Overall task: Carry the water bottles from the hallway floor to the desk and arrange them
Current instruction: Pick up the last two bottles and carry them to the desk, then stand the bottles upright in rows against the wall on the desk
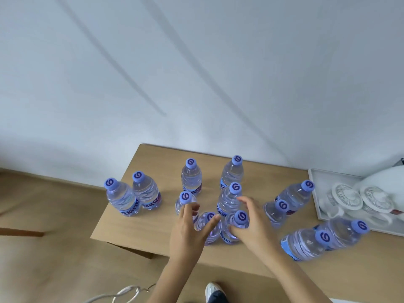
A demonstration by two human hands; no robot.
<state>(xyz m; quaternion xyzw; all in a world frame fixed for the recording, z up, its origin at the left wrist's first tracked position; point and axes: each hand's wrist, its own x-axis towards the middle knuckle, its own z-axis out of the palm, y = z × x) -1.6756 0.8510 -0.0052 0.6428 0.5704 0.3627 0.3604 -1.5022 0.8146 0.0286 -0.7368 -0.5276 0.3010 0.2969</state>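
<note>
Several clear water bottles with purple caps stand on the light wooden desk [135,219]. My left hand [188,230] is spread open over one front bottle [209,228], fingers straight, its fingertips near the cap of another bottle [185,199]. My right hand [251,221] is open beside a front bottle [237,224]; the thumb touches its shoulder below the cap and the fingers reach past it toward a taller-standing bottle [229,197]. Two bottles [133,195] stand at the desk's left edge, two more [317,237] at the front right.
A white tray [314,193] with white lidded cups [347,200] sits at the desk's right end against the wall. Wooden floor lies to the left. A white shoe [213,290] and a white cable [122,295] are below the desk's front edge.
</note>
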